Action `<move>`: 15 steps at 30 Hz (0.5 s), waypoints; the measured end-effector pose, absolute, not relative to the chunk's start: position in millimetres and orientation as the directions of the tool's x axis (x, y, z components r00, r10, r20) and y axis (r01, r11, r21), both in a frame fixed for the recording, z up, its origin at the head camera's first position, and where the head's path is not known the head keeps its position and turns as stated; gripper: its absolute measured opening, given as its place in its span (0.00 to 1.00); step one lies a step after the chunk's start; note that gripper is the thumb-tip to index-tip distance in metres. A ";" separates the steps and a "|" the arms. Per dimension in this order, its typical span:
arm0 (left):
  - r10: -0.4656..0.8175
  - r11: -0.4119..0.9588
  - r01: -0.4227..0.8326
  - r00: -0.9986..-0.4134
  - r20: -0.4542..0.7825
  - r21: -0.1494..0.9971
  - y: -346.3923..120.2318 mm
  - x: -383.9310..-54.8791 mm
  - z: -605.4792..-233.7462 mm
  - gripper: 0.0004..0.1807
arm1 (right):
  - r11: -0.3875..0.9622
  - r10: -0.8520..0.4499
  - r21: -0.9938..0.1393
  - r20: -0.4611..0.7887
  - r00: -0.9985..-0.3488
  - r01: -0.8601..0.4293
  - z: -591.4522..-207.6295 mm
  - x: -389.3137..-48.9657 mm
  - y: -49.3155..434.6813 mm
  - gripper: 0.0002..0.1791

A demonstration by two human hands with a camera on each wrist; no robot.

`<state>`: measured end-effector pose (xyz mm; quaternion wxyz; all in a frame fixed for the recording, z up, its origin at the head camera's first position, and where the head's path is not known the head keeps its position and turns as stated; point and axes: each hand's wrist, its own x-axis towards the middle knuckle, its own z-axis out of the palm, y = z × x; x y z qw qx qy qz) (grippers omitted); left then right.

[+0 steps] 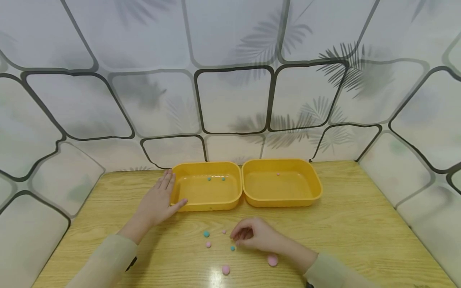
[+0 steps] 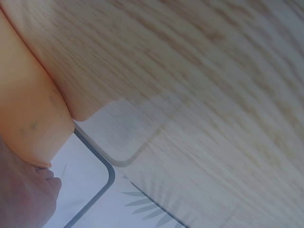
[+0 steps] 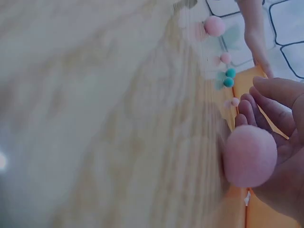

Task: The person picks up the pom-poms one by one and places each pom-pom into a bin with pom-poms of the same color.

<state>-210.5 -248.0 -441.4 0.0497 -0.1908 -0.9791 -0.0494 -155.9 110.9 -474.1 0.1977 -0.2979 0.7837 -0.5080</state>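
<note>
My left hand [image 1: 156, 202] lies with straight fingers along the left end of the left yellow tray [image 1: 207, 206], its thumb over the front rim. Two small teal balls [image 1: 209, 179] sit inside that tray. A tiny pink ball [image 1: 278, 174] is in the right yellow tray [image 1: 282, 203]. Low over the table, my right hand [image 1: 257, 236] has loosely bent fingers with a gap to the thumb, and nothing shows between them. Nearest its fingertips are a small teal ball [image 1: 232, 248] and a tiny pink ball [image 1: 224, 231]. The largest pink ball [image 3: 250, 156] lies by the right wrist.
Also loose on the wooden table [image 1: 360, 224] are a teal ball [image 1: 206, 234], a small pink ball [image 1: 208, 245] and a bigger pink ball [image 1: 225, 269]. The trays stand side by side near the patterned backdrop [image 1: 234, 100], which rises behind and at both sides.
</note>
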 end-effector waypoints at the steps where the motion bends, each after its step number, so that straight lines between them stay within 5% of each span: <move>1: 0.368 0.923 0.378 -0.922 0.116 0.077 -248.0 -210.4 -441.4 0.54 | 0.307 -0.667 -0.915 -0.010 -0.745 -0.262 -474.9 -155.1 110.2 0.08; 15: 0.367 0.923 0.377 -0.923 0.115 0.081 -248.6 -212.1 -443.3 0.54 | 0.412 -0.681 -0.831 -0.009 -0.732 -0.373 -481.6 -146.4 103.6 0.07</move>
